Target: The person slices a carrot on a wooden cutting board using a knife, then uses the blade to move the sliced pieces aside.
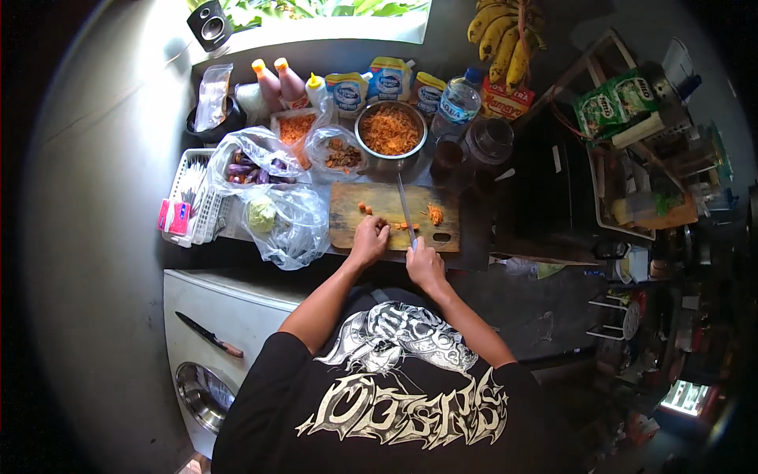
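On a wooden cutting board (347,197), my right hand (427,264) is wrapped round the blue handle of a kitchen knife (405,204), whose long blade points away from me. My left hand (370,239) rests on the board with fingers curled together against a cut carrot piece (398,227); the fingertips partly hide it. The blade stands right beside that piece, and more orange bits lie by it. Two small carrot chunks (364,208) sit just beyond my left fingers. Right of the blade is a little heap of carrot strips (433,212).
Behind the board stand a steel bowl of shredded carrot (391,130), a bag of brownish pieces (342,155) and a water bottle (457,107). Plastic bags with eggplants (257,170) and a pale green vegetable (261,215) lie left. Another knife (209,334) rests on a white surface (260,304).
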Tool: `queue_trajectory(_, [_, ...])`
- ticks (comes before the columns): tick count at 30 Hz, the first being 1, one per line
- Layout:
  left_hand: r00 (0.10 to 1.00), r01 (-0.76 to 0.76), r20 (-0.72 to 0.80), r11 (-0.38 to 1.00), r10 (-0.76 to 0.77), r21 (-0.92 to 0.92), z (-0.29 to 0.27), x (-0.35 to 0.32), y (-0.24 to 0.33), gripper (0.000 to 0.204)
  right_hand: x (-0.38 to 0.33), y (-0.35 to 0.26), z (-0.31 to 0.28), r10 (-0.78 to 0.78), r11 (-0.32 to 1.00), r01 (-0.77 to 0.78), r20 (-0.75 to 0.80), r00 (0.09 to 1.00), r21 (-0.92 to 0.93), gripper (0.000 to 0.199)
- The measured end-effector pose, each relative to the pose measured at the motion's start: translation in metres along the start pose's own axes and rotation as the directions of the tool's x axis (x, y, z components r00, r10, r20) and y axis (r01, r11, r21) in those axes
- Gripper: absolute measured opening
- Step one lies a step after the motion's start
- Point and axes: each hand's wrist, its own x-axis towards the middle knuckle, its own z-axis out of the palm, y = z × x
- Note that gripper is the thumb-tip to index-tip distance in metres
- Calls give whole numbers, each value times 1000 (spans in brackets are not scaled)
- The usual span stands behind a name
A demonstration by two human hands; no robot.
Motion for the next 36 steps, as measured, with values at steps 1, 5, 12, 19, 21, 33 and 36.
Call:
queue_trajectory(1, [999, 35, 6, 998, -35, -42, -3, 0, 3, 19, 1, -3, 2, 10, 1000, -10, 8, 1000, 19, 31])
queue_trajectory(5, [984, 144, 119, 983, -131, -112, -21, -6, 20, 17, 8, -13, 8, 4, 998, -6, 23, 1000, 57, 30])
queue_trajectory(12, [983, 139, 142, 978, -117, -156, -29, -18, 20, 14, 3, -9, -12, -10, 994, 8, 22, 1000, 105, 28])
queue_trajectory(19, [969, 201, 161, 975, -185, -90, -27, -17, 26, 15, -7, 36, -27, 72, 996, -71, -23, 997, 52, 27])
queue_trajectory(21, [972, 199, 149, 974, -182, -105, -25, -21, 26, 14, -8, 38, -15, 33, 997, -33, 0, 999, 73, 26])
queue_trajectory(33, [985, 129, 139, 966, -99, -225, -37, -15, 16, 13, 11, -15, 7, -84, 985, 86, -18, 996, 148, 28])
queue_trajectory(36, [987, 97, 151, 954, -55, -285, -35, -10, 23, 12, 2, -4, 7, -29, 987, 35, -39, 999, 158, 29])
